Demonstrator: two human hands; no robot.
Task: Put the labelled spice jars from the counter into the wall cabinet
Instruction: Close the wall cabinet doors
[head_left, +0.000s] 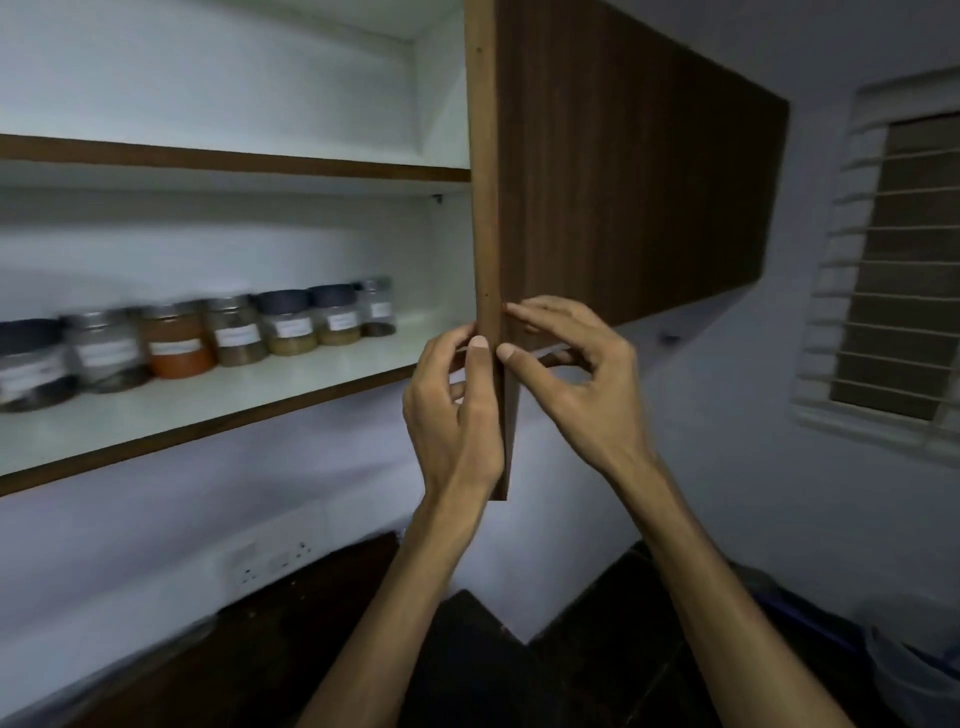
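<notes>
Pale wall (727, 441), louvred window (883, 291), white switch plate (270, 564)

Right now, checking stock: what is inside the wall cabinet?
Seven labelled spice jars stand in a row on the lower shelf; the upper shelf shows nothing. The door edge and left hand cover the lower shelf's right corner.
</notes>
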